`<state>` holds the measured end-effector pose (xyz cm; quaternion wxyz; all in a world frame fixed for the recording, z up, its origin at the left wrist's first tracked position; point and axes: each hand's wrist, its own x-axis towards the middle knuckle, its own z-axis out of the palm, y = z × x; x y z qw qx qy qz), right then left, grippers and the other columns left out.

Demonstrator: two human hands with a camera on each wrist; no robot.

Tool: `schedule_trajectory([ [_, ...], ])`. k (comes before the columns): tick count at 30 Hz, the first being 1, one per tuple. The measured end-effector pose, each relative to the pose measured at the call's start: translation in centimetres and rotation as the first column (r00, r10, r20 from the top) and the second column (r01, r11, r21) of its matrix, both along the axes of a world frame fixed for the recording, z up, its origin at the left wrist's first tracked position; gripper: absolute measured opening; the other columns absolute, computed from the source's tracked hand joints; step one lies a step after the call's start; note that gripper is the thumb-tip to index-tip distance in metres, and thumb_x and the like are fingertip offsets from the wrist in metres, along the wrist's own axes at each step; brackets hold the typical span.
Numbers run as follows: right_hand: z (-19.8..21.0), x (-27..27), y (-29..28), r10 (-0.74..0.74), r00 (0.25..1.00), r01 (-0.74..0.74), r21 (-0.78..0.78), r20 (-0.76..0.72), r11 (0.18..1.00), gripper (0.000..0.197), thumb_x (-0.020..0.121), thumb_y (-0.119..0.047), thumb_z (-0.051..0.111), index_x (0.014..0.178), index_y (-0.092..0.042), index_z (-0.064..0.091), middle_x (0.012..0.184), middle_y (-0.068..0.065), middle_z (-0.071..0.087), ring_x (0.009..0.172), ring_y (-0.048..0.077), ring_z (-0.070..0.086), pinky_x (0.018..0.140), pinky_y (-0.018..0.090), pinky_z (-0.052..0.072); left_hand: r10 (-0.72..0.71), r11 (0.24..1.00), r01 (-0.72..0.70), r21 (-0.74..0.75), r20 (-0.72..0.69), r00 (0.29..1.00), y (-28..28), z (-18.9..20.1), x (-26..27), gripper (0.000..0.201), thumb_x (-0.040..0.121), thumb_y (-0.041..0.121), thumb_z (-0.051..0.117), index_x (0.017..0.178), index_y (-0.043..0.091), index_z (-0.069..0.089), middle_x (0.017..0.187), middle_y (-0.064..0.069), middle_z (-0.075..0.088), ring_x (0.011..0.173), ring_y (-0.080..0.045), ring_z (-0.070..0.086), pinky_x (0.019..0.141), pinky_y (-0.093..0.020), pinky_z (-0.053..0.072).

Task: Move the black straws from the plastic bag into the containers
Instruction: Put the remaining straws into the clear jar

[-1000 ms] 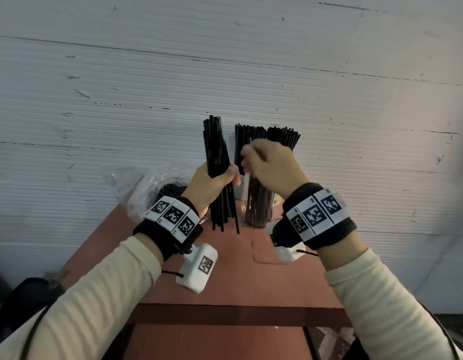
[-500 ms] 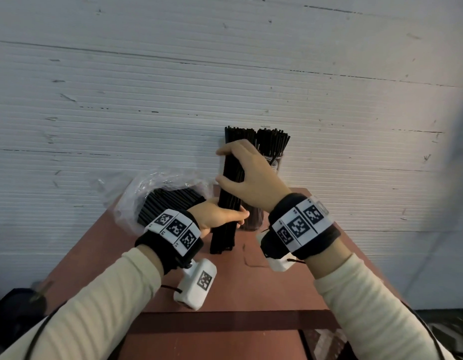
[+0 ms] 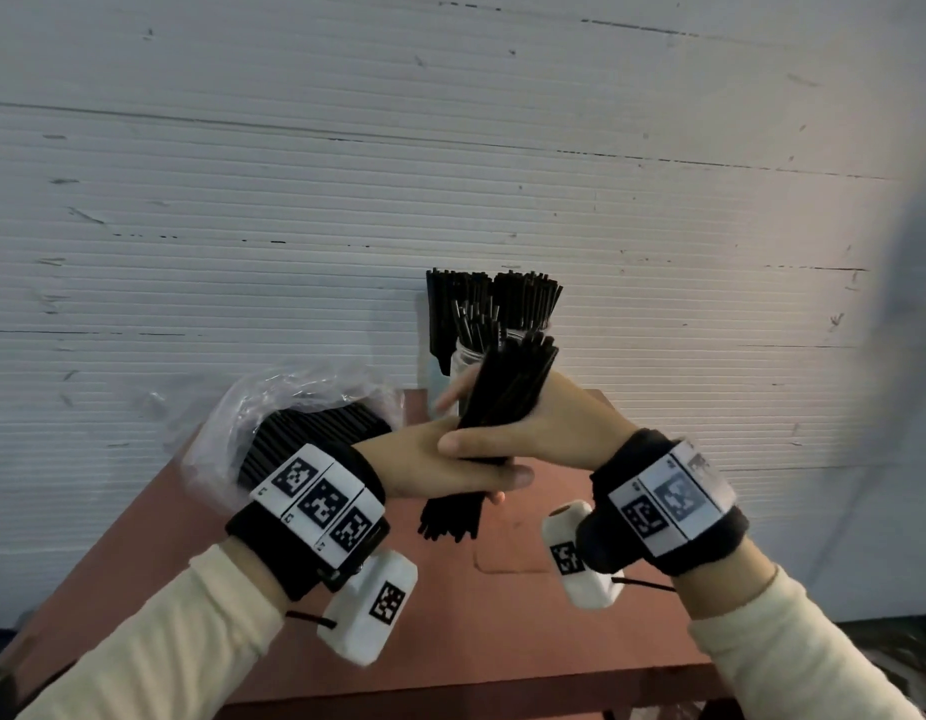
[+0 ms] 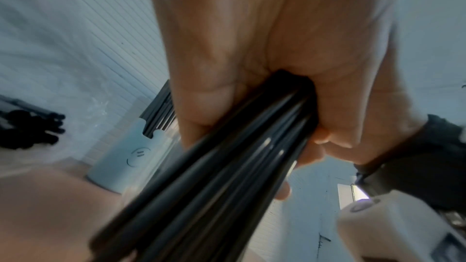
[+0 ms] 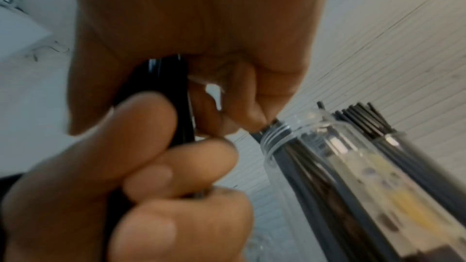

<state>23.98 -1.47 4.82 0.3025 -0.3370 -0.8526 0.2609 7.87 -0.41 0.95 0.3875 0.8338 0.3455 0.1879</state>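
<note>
Head view: half a second earlier the bundle of black straws (image 3: 505, 402) stood nearly upright with the right hand (image 3: 544, 423) capping its top; now it leans up and to the right, above the brown table (image 3: 450, 641). Both hands clasp it at mid-length, the left hand (image 3: 440, 462) lower and crossing beneath the right thumb. More straws lie in the plastic bag (image 3: 253, 407) at left; 2 filled containers (image 3: 468, 358) stand behind, partly hidden by the bundle.

Left wrist view: the left hand (image 4: 252, 63) is clenched around the straws (image 4: 214, 176), which blur near the lens. A pale container (image 4: 121, 158) shows beyond.

Right wrist view: fingers (image 5: 141, 127) wrap the dark bundle (image 5: 163, 91); which hand each belongs to is probably unclear. A clear jar (image 5: 353, 176) full of straws sits at right.
</note>
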Motion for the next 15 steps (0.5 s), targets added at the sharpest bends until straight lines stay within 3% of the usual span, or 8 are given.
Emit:
schedule_trajectory([
  [2, -0.1, 0.0, 0.4, -0.028, 0.999, 0.029, 0.070, -0.020, 0.997, 0.025, 0.081, -0.023, 0.075, 0.087, 0.000, 0.067, 0.082, 0.012, 0.069, 0.078, 0.025, 0.067, 0.070, 0.043, 0.055, 0.022, 1.000, -0.020, -0.019, 0.083, 0.996, 0.2, -0.4, 0.4, 0.041, 0.082, 0.045, 0.070, 0.094, 0.005, 0.067, 0.092, -0.018, 0.068, 0.092, -0.027, 0.067, 0.092, -0.050, 0.053],
  [3, 0.2, 0.2, 0.6, -0.054, 0.997, 0.058, 0.097, -0.047, 0.994, 0.026, 0.082, -0.021, 0.073, 0.084, 0.004, 0.065, 0.082, 0.019, 0.066, 0.077, 0.030, 0.066, 0.070, 0.047, 0.054, 0.053, 0.998, -0.050, -0.030, 0.133, 0.990, 0.2, -0.4, 0.7, 0.040, 0.082, 0.040, 0.074, 0.098, 0.005, 0.066, 0.092, -0.019, 0.067, 0.090, -0.026, 0.067, 0.090, -0.049, 0.054],
  [4, 0.9, 0.5, 0.6, -0.072, 0.993, 0.083, 0.114, -0.094, 0.990, 0.026, 0.083, -0.017, 0.073, 0.085, 0.006, 0.063, 0.082, 0.022, 0.066, 0.076, 0.029, 0.066, 0.069, 0.045, 0.055, 0.112, 0.993, -0.106, -0.042, 0.186, 0.976, 0.0, -0.2, 0.8, 0.040, 0.080, 0.037, 0.077, 0.104, 0.009, 0.064, 0.093, -0.016, 0.068, 0.090, -0.022, 0.068, 0.088, -0.043, 0.056],
  [6, 2.5, 1.5, 1.0, -0.110, 0.962, 0.145, 0.126, -0.249, 0.981, 0.022, 0.083, -0.009, 0.072, 0.086, 0.010, 0.062, 0.075, 0.016, 0.064, 0.066, 0.014, 0.065, 0.057, 0.027, 0.054, 0.277, 0.959, -0.282, -0.025, 0.284, 0.918, -0.1, 0.1, 1.1, 0.057, 0.070, 0.037, 0.084, 0.116, 0.023, 0.054, 0.100, -0.003, 0.069, 0.091, -0.013, 0.067, 0.080, -0.027, 0.057],
  [8, 4.3, 2.5, 1.7, -0.168, 0.890, 0.226, 0.089, -0.424, 0.970, 0.021, 0.084, -0.005, 0.070, 0.089, 0.015, 0.061, 0.066, 0.004, 0.061, 0.053, 0.000, 0.057, 0.047, 0.012, 0.042, 0.442, 0.861, -0.501, 0.086, 0.359, 0.822, 0.2, 0.3, 1.3, 0.075, 0.057, 0.047, 0.089, 0.112, 0.028, 0.042, 0.108, 0.006, 0.058, 0.096, -0.007, 0.060, 0.076, -0.021, 0.049],
  [11, 6.5, 3.8, 3.4, -0.241, 0.774, 0.323, 0.037, -0.585, 0.946, 0.036, 0.081, -0.017, 0.072, 0.090, 0.015, 0.059, 0.071, 0.012, 0.059, 0.057, 0.017, 0.053, 0.043, 0.018, 0.033, 0.535, 0.778, -0.623, 0.083, 0.433, 0.726, 2.3, 0.2, 1.9, 0.101, 0.040, 0.059, 0.084, 0.117, 0.036, 0.022, 0.121, 0.005, 0.039, 0.110, -0.007, 0.047, 0.092, -0.023, 0.043],
  [13, 7.6, 4.2, 4.5, -0.277, 0.718, 0.353, -0.009, -0.639, 0.936, 0.034, 0.075, -0.025, 0.071, 0.085, 0.006, 0.059, 0.076, 0.016, 0.055, 0.062, 0.024, 0.045, 0.043, 0.023, 0.028, 0.530, 0.798, -0.600, 0.046, 0.420, 0.737, 3.8, 0.1, 2.6, 0.118, 0.036, 0.060, 0.083, 0.129, 0.045, 0.010, 0.135, 0.006, 0.031, 0.125, -0.009, 0.040, 0.108, -0.032, 0.036],
  [15, 8.2, 4.4, 5.7, -0.312, 0.680, 0.372, -0.055, -0.663, 0.927, 0.024, 0.075, -0.023, 0.070, 0.083, -0.004, 0.058, 0.079, 0.015, 0.055, 0.066, 0.025, 0.043, 0.044, 0.023, 0.026, 0.482, 0.843, -0.537, 0.020, 0.414, 0.772, 4.9, 0.1, 3.1, 0.130, 0.043, 0.049, 0.088, 0.140, 0.044, 0.002, 0.141, 0.008, 0.030, 0.130, -0.010, 0.039, 0.113, -0.035, 0.033],
])
